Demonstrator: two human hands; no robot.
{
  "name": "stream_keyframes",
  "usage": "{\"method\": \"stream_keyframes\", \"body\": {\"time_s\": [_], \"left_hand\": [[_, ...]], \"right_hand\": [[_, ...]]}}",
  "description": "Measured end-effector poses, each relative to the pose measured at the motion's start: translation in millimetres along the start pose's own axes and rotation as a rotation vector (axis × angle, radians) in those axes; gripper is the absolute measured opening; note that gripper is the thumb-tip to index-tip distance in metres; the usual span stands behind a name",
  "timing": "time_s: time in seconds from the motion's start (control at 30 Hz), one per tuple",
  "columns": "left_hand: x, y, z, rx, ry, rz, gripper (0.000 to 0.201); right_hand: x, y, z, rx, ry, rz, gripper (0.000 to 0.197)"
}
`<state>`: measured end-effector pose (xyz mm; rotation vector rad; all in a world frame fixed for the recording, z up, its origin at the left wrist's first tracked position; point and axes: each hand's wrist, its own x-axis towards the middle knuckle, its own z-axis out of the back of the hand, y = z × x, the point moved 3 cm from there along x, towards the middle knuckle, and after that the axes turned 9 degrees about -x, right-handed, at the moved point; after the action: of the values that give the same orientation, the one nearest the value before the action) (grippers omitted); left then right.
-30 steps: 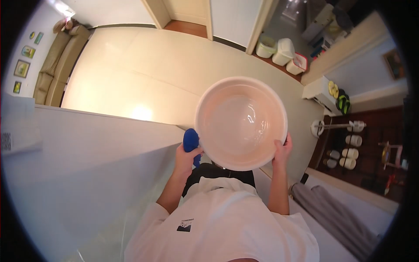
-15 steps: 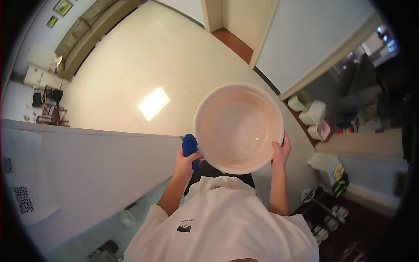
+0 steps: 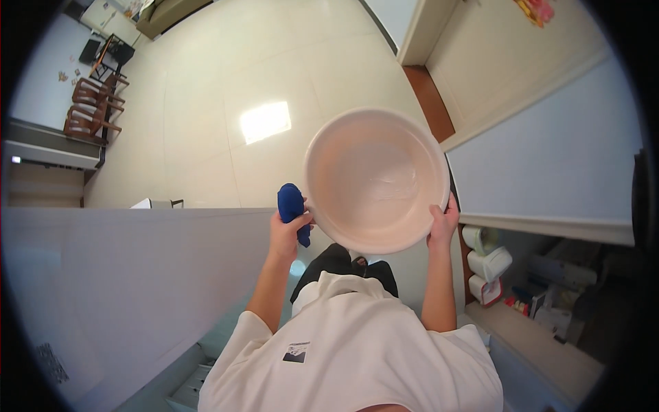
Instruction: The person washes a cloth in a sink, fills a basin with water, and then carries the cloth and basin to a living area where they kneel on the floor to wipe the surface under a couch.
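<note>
— Both hands grip the round pale pink plastic basin by its rim: the left hand is closed on the near left edge, the right hand on the near right edge, thumb over the lip. How does the left one sit?

— Its fingers also pinch a dark blue cloth against the basin's outer wall; the cloth sticks up above the knuckles and hangs a little below them. The basin is held out in front of the chest, open side up and above the floor.

— What lies around it?

— Under and beyond it, a glossy cream tiled floor with a bright patch of reflected light. To the left, a tall white partition wall runs close beside the left forearm. To the right, another white wall with a wooden-floored doorway past it.

— Anything near the right elbow?

— Low white containers and cluttered shelves, just beside the right arm. Far off at the upper left stand brown wooden chairs. The person's white shirt fills the lower edge.
</note>
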<state>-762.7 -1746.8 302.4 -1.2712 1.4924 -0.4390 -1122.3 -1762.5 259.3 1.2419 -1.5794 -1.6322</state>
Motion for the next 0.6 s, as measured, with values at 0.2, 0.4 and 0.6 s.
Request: {"method": "stream_keyframes", "body": {"time_s": [0.2,0.4,0.6], "left_hand": [[66.9,-51.7,5.7,-0.041,-0.079,0.008,0.044],[125.4,-104.7,11.4,-0.081,-0.174,-0.019,0.045],[184.1,-147.3,25.4,-0.156,-0.303,-0.111,0.044]], "right_hand": [[84.4,13.1,-85.8,-0.095,0.072,-0.035,0.060],[151.2,33.0,-183.3,-0.113,0.175,-0.064,0.055],[224.9,33.5,-281.6,-0.123,0.339,-0.062,0.056]]}}
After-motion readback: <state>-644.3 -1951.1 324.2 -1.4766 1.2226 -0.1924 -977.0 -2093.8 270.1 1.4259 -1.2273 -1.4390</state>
